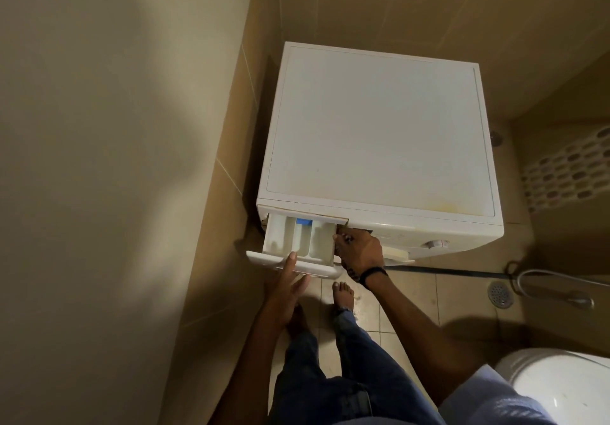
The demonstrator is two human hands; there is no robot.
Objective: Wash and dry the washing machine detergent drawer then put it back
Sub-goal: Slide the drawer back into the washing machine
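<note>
A white washing machine (379, 134) stands against the tiled wall. Its detergent drawer (290, 239) sticks out at the front left, pulled far out, showing white compartments and a blue insert (303, 222). My left hand (288, 287) lies under the drawer's front panel, fingers straight, thumb up against the panel's top edge. My right hand (358, 249), a dark band on its wrist, curls its fingers over the drawer's right side wall next to the slot.
A plain wall closes in on the left. A white toilet (561, 388) sits at the bottom right. A floor drain (500, 294), a hose and a metal sprayer lie on the tiled floor to the right. My bare feet stand below the drawer.
</note>
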